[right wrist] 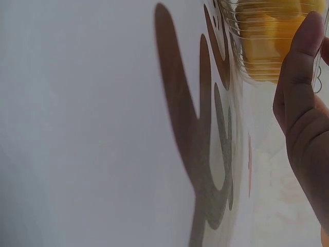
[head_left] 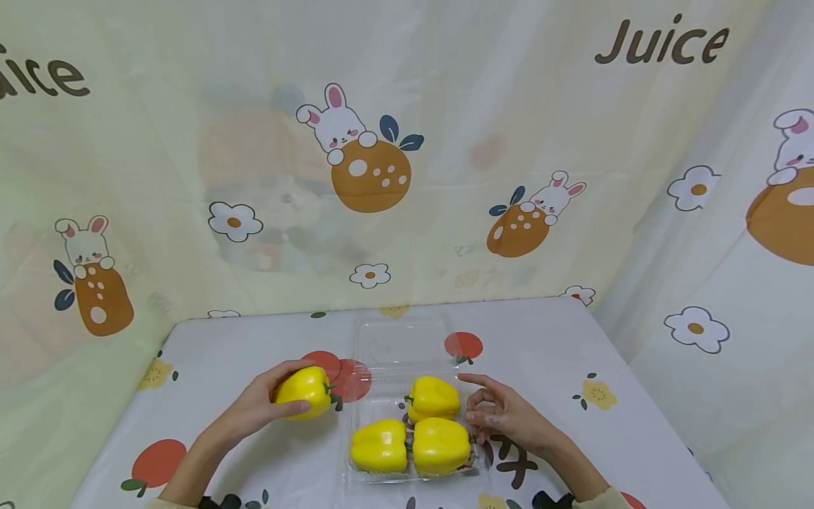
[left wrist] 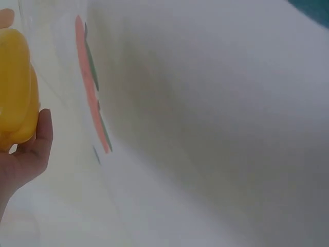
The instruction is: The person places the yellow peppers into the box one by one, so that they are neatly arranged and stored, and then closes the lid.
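My left hand point(head_left: 263, 396) grips a yellow bell pepper point(head_left: 305, 393), thumb in front and fingers behind, its green stem pointing right. In the left wrist view the same bell pepper point(left wrist: 16, 87) shows at the left edge, with fingers point(left wrist: 45, 131) curled at its side. A clear plastic clamshell container point(head_left: 407, 478) lies with its lid point(head_left: 402, 341) folded back. Three yellow bell peppers sit in it: one at back right point(head_left: 434, 399), one at front left point(head_left: 379, 446), one at front right point(head_left: 441, 446). My right hand point(head_left: 509, 416) pinches the container's right rim, index finger extended.
The table is covered by a white cloth point(head_left: 636, 452) printed with fruit and flowers. Behind it hangs a pale curtain point(head_left: 445, 233) with rabbit prints, and another curtain side point(head_left: 712, 396) closes off the right.
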The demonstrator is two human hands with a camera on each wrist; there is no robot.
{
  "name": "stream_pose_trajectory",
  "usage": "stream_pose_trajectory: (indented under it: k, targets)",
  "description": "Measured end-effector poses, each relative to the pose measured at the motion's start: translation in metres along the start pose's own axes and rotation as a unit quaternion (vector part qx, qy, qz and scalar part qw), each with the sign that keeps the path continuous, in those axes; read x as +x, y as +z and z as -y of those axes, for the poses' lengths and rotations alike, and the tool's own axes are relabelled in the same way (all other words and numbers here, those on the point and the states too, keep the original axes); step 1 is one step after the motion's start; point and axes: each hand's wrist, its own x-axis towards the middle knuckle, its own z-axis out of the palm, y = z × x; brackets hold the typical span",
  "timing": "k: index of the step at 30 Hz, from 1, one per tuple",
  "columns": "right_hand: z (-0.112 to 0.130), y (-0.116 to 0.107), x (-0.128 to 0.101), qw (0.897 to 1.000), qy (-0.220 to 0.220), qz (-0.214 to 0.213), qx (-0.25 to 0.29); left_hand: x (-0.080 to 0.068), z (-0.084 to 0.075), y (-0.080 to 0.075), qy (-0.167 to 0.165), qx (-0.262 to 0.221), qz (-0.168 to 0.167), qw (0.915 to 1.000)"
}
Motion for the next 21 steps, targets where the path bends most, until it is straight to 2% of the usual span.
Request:
stream_pose_trajectory:
  k: [13, 21]
  targets:
    - [0.0, -0.005, -0.003, 0.999, -0.025, 0.033, 0.004, 0.008, -0.016, 0.015, 0.017, -0.028, 0.032, 0.9989]
    - [0.001, -0.005, -0.006, 0.999, -0.03, 0.04, -0.003, 0.015, -0.021, 0.021, 0.045, -0.021, 0.039, 0.998]
